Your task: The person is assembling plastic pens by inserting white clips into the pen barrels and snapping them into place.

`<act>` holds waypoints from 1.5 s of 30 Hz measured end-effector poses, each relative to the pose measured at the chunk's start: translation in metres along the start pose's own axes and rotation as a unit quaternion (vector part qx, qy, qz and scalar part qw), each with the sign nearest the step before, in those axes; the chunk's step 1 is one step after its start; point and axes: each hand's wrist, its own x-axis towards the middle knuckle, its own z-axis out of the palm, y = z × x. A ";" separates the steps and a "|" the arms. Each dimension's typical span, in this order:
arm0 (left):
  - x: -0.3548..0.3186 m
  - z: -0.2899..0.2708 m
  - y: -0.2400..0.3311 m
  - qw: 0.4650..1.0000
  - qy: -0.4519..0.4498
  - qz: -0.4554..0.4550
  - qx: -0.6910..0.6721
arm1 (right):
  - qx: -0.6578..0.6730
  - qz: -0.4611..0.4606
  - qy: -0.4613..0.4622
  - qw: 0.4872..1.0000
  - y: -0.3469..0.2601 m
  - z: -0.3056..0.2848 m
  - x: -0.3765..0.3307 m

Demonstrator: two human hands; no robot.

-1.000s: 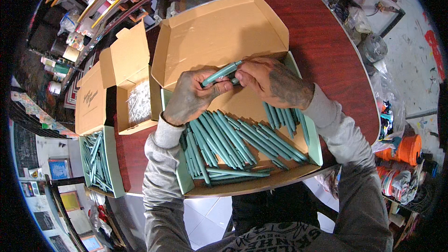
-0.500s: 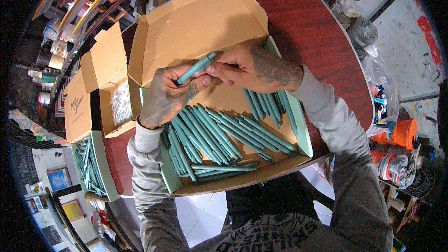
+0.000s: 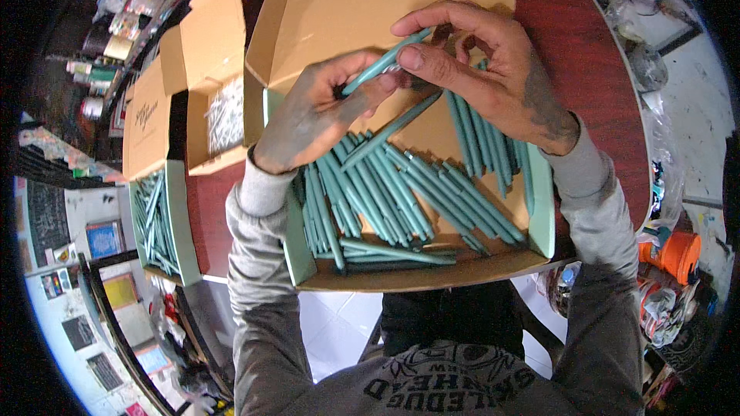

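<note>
A teal pen (image 3: 375, 72) is held up at a slant over the large open cardboard box (image 3: 501, 260). My left hand (image 3: 308, 112) has its lower end between thumb and fingers. With thumb and forefinger, my right hand (image 3: 493, 69) pinches its upper end. A small shiny part shows at the pen's side by my left thumb; I cannot make out what it is. Below my hands, a pile of teal pens (image 3: 385, 192) fills the near part of the box. One loose pen (image 3: 393, 129) slants across the pile's top. More pens (image 3: 478, 139) lie under my right hand.
Left of the large box stands a smaller open box (image 3: 217, 160) with many thin white or clear pieces (image 3: 225, 117). Further left, another box (image 3: 179, 223) holds teal pens. All rest on a dark red table (image 3: 574, 54). An orange container (image 3: 678, 256) stands beyond its right edge.
A pen now lies slantwise on top of the pile, where none crossed before. My right hand's fingers have spread wider along the held pen. The whole view has shifted.
</note>
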 end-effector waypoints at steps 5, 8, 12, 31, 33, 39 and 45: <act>-0.005 -0.004 0.006 0.999 -0.024 -0.012 -0.032 | 0.060 0.000 0.035 0.998 0.010 0.014 0.001; -0.006 -0.009 0.009 0.998 -0.024 -0.008 -0.054 | 0.117 0.057 -0.013 0.991 0.009 0.007 0.004; -0.006 -0.007 0.006 0.994 -0.045 -0.005 -0.095 | 0.130 0.079 -0.043 0.987 0.016 0.005 0.000; -0.003 -0.006 -0.005 0.994 0.077 0.053 -0.053 | 0.243 0.124 -0.068 0.960 0.017 0.005 -0.003; -0.003 -0.006 -0.003 0.993 0.086 0.049 -0.071 | 0.217 0.093 -0.076 0.969 0.018 0.005 -0.003; -0.005 -0.007 -0.001 0.992 0.090 0.030 -0.078 | 0.147 0.071 -0.069 0.984 0.019 0.008 -0.004; -0.004 -0.003 -0.004 0.992 0.094 0.017 -0.080 | 0.238 0.122 -0.056 0.962 0.001 0.006 -0.002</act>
